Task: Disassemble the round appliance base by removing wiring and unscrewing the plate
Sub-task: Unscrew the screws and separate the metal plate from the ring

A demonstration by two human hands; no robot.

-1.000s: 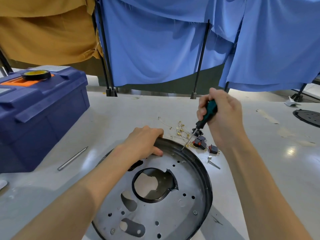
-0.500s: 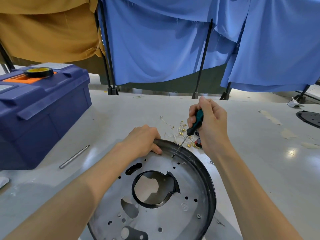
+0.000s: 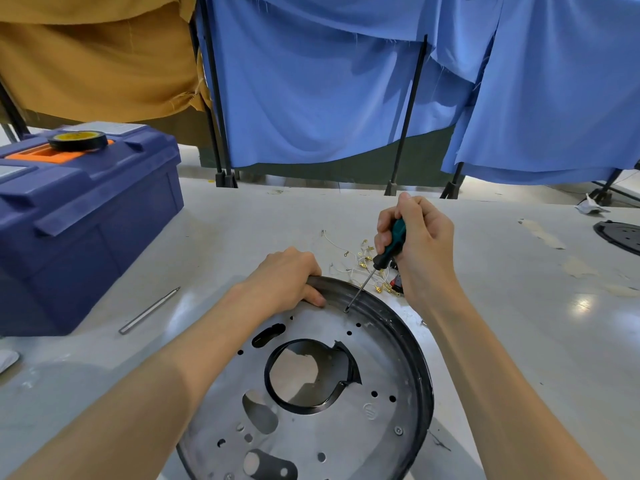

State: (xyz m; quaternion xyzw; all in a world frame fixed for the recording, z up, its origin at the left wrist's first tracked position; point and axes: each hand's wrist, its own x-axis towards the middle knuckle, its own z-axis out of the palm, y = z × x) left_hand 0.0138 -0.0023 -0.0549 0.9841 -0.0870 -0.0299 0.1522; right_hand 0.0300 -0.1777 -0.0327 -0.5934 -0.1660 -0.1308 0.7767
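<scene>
The round appliance base [image 3: 420, 362] lies flat on the table with a black rim around a silver metal plate [image 3: 377, 348] full of holes and a large central opening. My left hand [image 3: 287, 278] grips the rim's far edge. My right hand [image 3: 415, 244] holds a green-and-black screwdriver [image 3: 389, 247] tilted, its tip set on a screw [image 3: 346, 310] at the plate's far edge. Another screw [image 3: 399, 430] sits near the right rim. Removed white wires with gold terminals [image 3: 360, 261] lie just beyond the base, and a red-and-black switch part [image 3: 396, 282] peeks out beside my right wrist.
A blue toolbox [image 3: 86, 216] with a tape roll [image 3: 78, 141] on top stands at the left. A metal rod [image 3: 149, 310] lies in front of it. Another black round base [image 3: 620, 235] sits at the far right. Blue and tan cloths hang behind the table.
My right hand brought the screwdriver down and left from above the switch parts; its tip now rests on the screw at the plate's far edge. My left hand keeps holding the rim.
</scene>
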